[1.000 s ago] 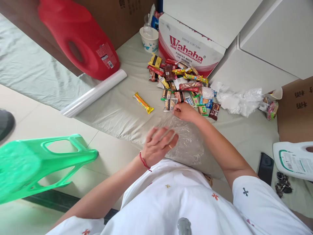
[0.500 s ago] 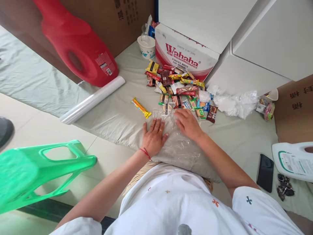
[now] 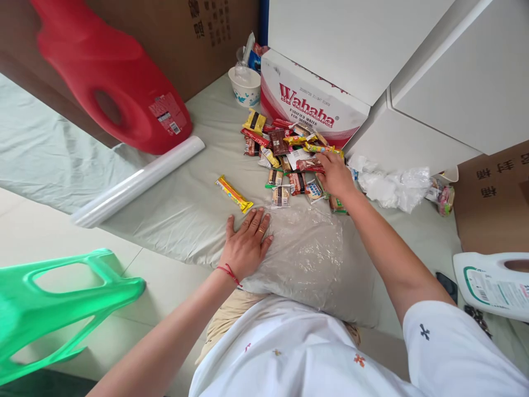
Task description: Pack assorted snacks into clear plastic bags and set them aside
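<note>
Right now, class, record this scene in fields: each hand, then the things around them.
left hand: palm down, fingers spread, at the clear film's left edge
right hand: over the snack pile, fingers at a red-brown packet; grip unclear
clear film: spread on the sheet
lone yellow packet: left of the pile
Wahaha box: behind the pile
clear roll: beside the red jug

Yellow-and-red snack bar, red jug, green stool, blue-patterned white cup
</note>
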`<action>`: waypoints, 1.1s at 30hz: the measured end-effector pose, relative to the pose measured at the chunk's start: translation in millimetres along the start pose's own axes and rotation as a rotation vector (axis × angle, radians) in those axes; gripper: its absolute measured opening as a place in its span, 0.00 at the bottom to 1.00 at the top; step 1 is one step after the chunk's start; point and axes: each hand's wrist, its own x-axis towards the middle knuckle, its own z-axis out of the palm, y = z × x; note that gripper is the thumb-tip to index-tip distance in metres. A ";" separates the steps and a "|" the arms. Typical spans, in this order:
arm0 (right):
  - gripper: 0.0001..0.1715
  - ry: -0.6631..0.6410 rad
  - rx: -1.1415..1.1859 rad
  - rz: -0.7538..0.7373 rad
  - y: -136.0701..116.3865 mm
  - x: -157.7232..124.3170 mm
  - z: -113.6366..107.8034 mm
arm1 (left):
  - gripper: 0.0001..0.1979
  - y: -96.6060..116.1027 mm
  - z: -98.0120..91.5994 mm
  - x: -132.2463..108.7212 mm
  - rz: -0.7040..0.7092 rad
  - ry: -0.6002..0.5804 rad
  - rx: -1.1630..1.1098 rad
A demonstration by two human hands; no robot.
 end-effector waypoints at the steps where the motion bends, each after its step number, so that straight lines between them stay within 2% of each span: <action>1: 0.30 -0.053 -0.039 -0.012 4.2 16.4 0.5 | 0.30 -0.3 0.0 -0.6 0.001 0.001 -0.003; 3: 0.24 -0.152 -0.079 -0.025 13.0 38.3 0.9 | 0.29 -1.1 -0.5 -1.2 0.001 0.008 -0.013; 5: 0.19 -0.189 -0.068 -0.021 20.8 47.3 -0.5 | 0.29 -2.1 -1.1 -1.2 0.007 0.022 -0.030; 8: 0.22 -0.188 -0.050 0.012 24.4 47.3 -2.2 | 0.28 -3.3 -1.2 -0.9 0.020 0.047 -0.059; 11: 0.25 -0.257 -0.120 0.000 14.5 44.0 0.7 | 0.28 -3.9 -1.1 -0.8 0.019 0.064 -0.072; 14: 0.20 -0.301 -0.215 -0.047 -1.1 39.2 1.2 | 0.28 -4.2 -1.8 -0.8 0.018 0.070 -0.087; 17: 0.18 -0.288 -0.240 -0.044 -7.2 32.6 -9.0 | 0.27 -4.6 -2.9 -0.8 0.013 0.078 -0.104; 22: 0.23 -0.162 -0.292 0.114 12.2 46.0 -28.0 | 0.27 -5.3 -4.2 -0.7 0.019 0.081 -0.123; 27: 0.24 -0.223 -0.358 0.103 24.8 75.3 -18.7 | 0.27 -5.5 -3.5 -0.7 0.007 0.077 -0.112; 33: 0.22 -0.212 -0.420 0.079 25.2 74.1 -18.7 | 0.27 -6.2 -1.2 -1.9 0.022 0.077 -0.109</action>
